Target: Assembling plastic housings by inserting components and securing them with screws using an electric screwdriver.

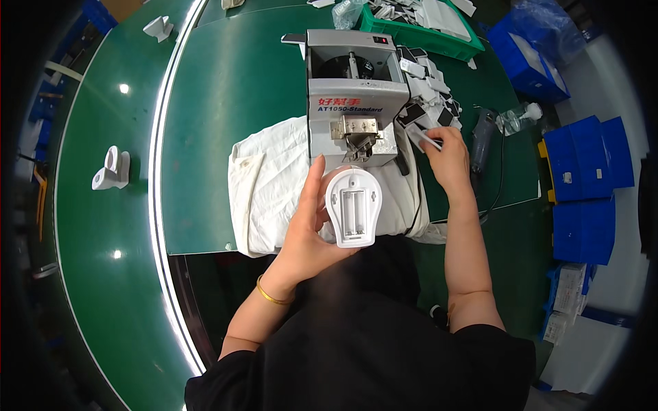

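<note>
The hands are apart: the left hand (305, 236) is closed around the side of a white housing (376, 205), fingers along its left and thumb under its lower edge, while the right hand (451, 161) seems to pinch a thin white plate (429, 141) at the near edge of a loose pile (433, 92). The housing sits above the cloth (264, 188), just in front of the machine (356, 99), its open battery compartment turned up toward the wearer. The plate is half hidden by the fingers, so whether it is free of its neighbours cannot be told. Since the pile's pieces lie overlapped and at all angles, a quick pull could drag others along or send some sliding over the worktop (205, 96), and a second piece could come up unnoticed behind the first. The housing is gripped from one side only; a push on its right edge could twist it in the palm, and a slip would likely drop it onto the cloth. Lifted forward carelessly, it could knock the machine's metal bracket (360, 130) and get scratched. Right of the pile, a grey tool (483, 140) lies with its cable (504, 181) looping near the right forearm; a wide elbow swing could snag it and tug the tool.
</note>
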`<act>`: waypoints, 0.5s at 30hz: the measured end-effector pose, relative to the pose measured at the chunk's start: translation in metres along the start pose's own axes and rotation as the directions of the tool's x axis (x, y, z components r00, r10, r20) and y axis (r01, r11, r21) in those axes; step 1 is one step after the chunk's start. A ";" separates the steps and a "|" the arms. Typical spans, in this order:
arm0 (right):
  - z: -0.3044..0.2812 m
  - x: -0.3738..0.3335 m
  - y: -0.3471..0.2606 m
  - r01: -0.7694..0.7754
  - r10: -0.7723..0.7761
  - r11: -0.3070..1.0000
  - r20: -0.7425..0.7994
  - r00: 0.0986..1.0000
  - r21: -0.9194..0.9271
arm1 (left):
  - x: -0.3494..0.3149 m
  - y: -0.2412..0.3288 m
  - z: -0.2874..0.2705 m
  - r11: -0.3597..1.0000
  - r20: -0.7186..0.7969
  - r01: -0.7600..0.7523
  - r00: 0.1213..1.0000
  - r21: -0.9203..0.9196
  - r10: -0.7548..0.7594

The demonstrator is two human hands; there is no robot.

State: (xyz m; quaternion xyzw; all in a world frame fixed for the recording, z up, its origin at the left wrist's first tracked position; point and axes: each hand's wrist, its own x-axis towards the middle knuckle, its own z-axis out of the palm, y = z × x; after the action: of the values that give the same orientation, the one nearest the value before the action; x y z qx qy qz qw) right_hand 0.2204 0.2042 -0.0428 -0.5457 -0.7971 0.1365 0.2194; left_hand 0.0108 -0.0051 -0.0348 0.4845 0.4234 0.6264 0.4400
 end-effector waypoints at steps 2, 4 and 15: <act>-0.011 -0.002 -0.011 -0.037 0.035 0.999 0.041 0.999 0.036 | 0.001 -0.001 -0.002 1.000 -0.006 -0.001 1.000 0.015 0.001; -0.027 -0.014 -0.032 -0.040 0.074 0.802 -0.032 0.997 0.596 | 0.002 -0.001 -0.003 1.000 -0.013 -0.001 1.000 0.027 0.001; -0.037 -0.077 -0.117 -0.042 -0.285 0.383 0.161 0.945 0.923 | 0.000 -0.002 0.001 0.995 -0.033 0.100 0.994 -0.013 -0.100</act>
State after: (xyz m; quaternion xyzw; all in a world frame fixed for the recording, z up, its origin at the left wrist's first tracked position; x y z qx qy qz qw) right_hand 0.1682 0.0894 0.0274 -0.2462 -0.6501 0.6152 0.3719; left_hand 0.0122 -0.0041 -0.0366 0.4493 0.4509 0.6142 0.4664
